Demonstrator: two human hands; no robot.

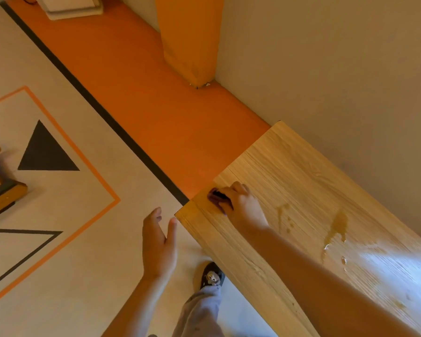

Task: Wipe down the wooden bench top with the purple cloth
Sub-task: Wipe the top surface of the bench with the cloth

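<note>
The bench top point(284, 181) is showing pale wood with a fine straight grain, mostly matt, and is gleaming glossy where light is falling at its near end. A wet amber streak point(338, 224) is shining on it. The purple cloth point(216, 196) is looking soft and dull. The floor point(122, 98) is lying smooth and matt, the wall point(326, 69) is looking flat and matt, and the trouser leg point(199, 310) is hanging as soft grey cloth.
</note>
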